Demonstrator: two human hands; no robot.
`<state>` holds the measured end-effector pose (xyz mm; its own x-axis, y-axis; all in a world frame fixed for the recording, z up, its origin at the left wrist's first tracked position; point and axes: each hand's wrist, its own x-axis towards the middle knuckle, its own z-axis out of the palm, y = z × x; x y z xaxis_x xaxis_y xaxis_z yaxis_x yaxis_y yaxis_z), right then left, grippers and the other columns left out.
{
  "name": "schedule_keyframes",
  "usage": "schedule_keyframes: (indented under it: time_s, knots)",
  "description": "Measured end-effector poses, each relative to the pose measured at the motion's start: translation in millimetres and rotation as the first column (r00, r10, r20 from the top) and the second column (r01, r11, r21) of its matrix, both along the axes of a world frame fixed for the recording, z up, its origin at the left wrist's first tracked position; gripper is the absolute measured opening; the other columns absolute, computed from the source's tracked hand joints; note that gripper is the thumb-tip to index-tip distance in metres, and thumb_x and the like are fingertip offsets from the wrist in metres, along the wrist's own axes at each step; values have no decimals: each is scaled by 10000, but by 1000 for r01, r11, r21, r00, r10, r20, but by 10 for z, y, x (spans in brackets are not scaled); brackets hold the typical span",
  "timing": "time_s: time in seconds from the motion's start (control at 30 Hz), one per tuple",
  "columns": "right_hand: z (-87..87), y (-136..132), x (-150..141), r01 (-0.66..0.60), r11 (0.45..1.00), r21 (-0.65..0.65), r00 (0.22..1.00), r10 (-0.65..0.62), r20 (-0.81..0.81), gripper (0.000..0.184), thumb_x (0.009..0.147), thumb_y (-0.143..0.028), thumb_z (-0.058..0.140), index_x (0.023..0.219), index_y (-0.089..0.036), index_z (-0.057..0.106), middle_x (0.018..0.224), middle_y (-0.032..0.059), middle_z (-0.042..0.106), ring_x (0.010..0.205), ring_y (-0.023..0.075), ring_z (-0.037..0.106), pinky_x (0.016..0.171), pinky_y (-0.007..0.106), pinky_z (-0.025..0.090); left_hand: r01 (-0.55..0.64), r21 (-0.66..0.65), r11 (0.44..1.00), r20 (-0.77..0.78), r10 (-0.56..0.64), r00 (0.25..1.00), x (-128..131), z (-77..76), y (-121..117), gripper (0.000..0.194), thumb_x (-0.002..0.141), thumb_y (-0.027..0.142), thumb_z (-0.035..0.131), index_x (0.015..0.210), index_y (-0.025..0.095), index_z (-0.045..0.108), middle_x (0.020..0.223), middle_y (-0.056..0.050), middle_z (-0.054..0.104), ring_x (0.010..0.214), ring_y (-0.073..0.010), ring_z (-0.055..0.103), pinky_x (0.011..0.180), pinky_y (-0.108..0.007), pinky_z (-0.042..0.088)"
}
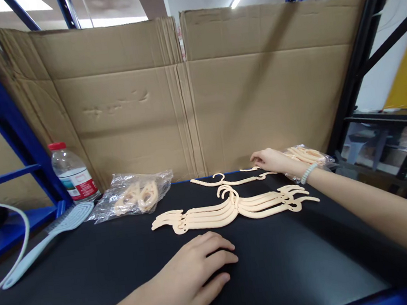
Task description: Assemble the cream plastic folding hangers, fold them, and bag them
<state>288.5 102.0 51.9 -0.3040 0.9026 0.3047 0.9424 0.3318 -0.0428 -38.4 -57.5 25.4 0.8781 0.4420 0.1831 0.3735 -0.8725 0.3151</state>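
Black tabletop | cardboard wall behind | blue post | cream hangers | left hand: fingers spread | right hand: fingers curled, grip unclear

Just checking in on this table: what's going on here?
A person's right hand is at the back of the black table, by a partly hidden beige piece; its grip isn't clear. The left hand is open, in front of a group of beige hangers. One more hanger lies behind them, and clear bags of beige parts lie to either side.
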Motion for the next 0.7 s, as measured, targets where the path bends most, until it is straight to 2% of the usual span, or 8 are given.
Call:
schedule_keyframes:
  time_s: [0.13, 0.27, 0.5, 0.7]
  knots:
    - [56, 253, -20, 63, 997, -42, 988, -57, 141, 220, 889, -174, 512, 1035, -144, 674, 1023, 114, 696, 953, 225, 641, 830, 335, 480, 6, 6, 1000, 17, -6, 1000, -12, -16, 6, 318, 887, 165, 487, 1184, 244, 571, 1207, -74, 595, 1102, -225, 556, 976, -376, 467]
    - [-15, 386, -52, 70, 991, -114, 964, -38, 262, 227, 925, -306, 548, 1076, -151, 617, 1083, 77, 640, 958, 194, 621, 847, 401, 508, 11, 11, 1000, 8, -11, 1000, -15, -8, 1, 316, 889, 172, 483, 1184, 239, 573, 1204, -80, 596, 1094, -227, 558, 974, -380, 469]
    - [-223, 408, -129, 92, 987, -129, 928, -38, 371, 292, 918, -319, 564, 1153, -146, 575, 1156, 93, 596, 979, 202, 609, 835, 401, 521, 7, 12, 1000, -5, -7, 1000, -5, 11, -1, 314, 884, 171, 495, 1181, 236, 575, 1203, -79, 596, 1086, -227, 560, 973, -381, 468]
    - [-238, 376, -195, 42, 995, -86, 935, -9, 355, 298, 913, -319, 571, 1142, -129, 582, 1170, 111, 590, 1009, 212, 599, 865, 409, 506, 10, 4, 1000, -13, -10, 1000, -8, 5, -10, 311, 887, 167, 491, 1180, 229, 574, 1210, -82, 593, 1098, -225, 553, 978, -378, 462]
